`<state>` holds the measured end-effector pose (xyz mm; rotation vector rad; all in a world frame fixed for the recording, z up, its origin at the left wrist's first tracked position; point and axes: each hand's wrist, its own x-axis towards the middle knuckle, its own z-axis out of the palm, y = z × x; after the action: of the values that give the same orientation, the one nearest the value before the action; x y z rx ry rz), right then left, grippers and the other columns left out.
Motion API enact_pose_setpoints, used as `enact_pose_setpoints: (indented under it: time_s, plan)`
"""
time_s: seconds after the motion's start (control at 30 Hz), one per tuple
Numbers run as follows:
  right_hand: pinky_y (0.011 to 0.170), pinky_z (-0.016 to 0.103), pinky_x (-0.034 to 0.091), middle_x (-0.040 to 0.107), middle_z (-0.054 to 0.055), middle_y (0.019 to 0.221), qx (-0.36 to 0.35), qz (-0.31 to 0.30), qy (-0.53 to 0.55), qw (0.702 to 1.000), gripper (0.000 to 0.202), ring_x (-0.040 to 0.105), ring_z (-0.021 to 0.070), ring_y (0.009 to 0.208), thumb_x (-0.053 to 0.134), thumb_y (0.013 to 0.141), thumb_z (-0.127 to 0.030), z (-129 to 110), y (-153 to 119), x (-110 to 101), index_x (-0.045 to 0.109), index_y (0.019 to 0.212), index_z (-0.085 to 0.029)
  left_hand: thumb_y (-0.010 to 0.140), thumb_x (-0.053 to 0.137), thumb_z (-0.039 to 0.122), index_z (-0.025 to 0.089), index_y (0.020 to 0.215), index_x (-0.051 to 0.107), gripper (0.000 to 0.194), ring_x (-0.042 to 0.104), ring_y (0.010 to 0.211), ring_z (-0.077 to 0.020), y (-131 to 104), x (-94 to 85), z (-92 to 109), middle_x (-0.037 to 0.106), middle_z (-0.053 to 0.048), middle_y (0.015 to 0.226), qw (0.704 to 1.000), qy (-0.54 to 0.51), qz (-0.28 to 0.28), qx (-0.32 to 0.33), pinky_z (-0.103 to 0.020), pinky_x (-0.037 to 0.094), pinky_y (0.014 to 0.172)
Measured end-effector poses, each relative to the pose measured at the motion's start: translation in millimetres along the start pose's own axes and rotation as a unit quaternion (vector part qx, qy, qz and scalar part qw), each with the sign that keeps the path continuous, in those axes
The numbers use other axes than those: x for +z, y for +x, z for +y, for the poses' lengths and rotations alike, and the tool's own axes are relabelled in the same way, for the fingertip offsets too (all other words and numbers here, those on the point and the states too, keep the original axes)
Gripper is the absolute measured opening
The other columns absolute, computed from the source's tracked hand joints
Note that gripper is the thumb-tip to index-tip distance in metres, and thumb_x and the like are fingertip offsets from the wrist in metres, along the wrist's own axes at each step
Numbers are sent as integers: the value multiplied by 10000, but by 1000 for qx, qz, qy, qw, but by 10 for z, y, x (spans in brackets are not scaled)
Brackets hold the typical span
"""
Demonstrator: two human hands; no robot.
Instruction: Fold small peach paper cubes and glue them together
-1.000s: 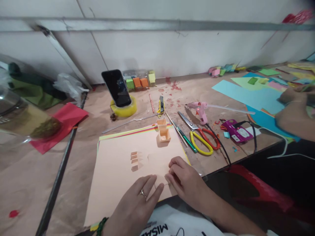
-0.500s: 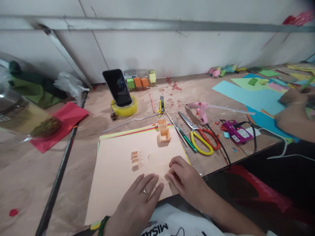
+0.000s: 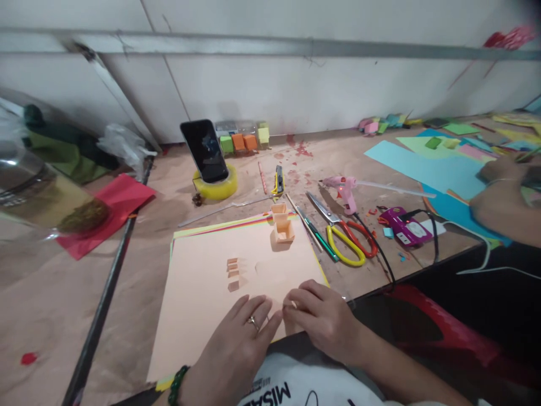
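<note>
My left hand [image 3: 239,341], with a ring and a green bead bracelet, lies flat with fingers stretched on a stack of peach paper [image 3: 198,316]. Close beside its thumb, my right hand [image 3: 319,313] has its fingers bent together low over the paper's near edge. What they pinch is hidden; a small peach paper piece seems to lie under both hands. Several small folded peach paper pieces [image 3: 233,275] stand in a row left of centre. Two little peach paper boxes [image 3: 284,230] sit at the sheet's far edge.
Right of the stack lie a green pen [image 3: 323,242], scissors [image 3: 344,239], a pink glue gun [image 3: 345,189] and a purple power adapter [image 3: 408,225]. Behind are a cutter [image 3: 278,180] and a phone [image 3: 205,151] on yellow tape [image 3: 217,186]. Another person's hand [image 3: 502,197] is at right.
My right hand has shifted slightly left and down, its fingertips now close to my left thumb. My left hand stays flat on the paper. The view has shifted slightly.
</note>
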<state>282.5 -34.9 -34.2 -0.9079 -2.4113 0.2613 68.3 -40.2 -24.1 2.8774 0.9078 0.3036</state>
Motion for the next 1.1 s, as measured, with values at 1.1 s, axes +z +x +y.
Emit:
enact_pose_setpoints:
  time_s: [1.1]
  plan:
    - [614, 305, 440, 640, 82, 816, 397, 101, -238, 881, 163, 620, 235, 748, 460, 884, -274, 456, -232, -704, 593, 849, -186, 850, 518, 170, 127, 1373, 410, 536, 544, 1129, -298, 285, 71, -126, 520, -182, 1260, 965, -122, -64, -223, -473, 479, 963]
